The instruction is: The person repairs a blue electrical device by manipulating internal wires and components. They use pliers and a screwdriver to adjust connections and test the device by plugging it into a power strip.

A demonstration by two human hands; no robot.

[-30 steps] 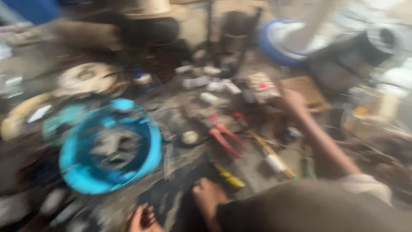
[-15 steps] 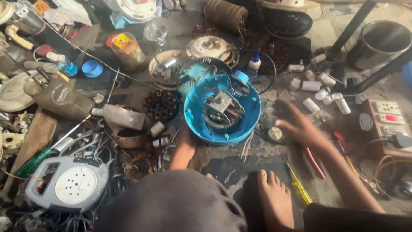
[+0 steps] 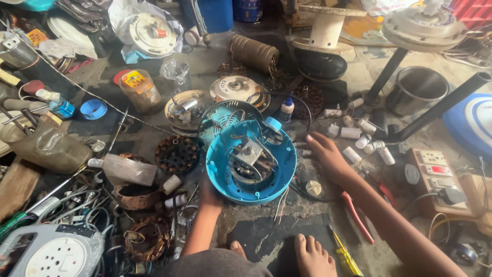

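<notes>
While left hand [image 3: 209, 194] apparently grips blue fan housing [image 3: 251, 161] rim, right hand [image 3: 326, 156] rests open, fingers spread.

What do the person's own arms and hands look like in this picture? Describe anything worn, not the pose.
Both forearms are bare, with no sleeves reaching them. The left hand and the right hand wear no gloves, and no rings, watch or bracelets show. The feet are bare too, and grey cloth covers the knee.

Upper left of the frame: a clear jar [image 3: 139, 91] with a yellow-and-red label. Far left, a small bottle [image 3: 57, 104] with a blue label. Upper centre, a white glue bottle [image 3: 287, 109] with a blue cap
</notes>
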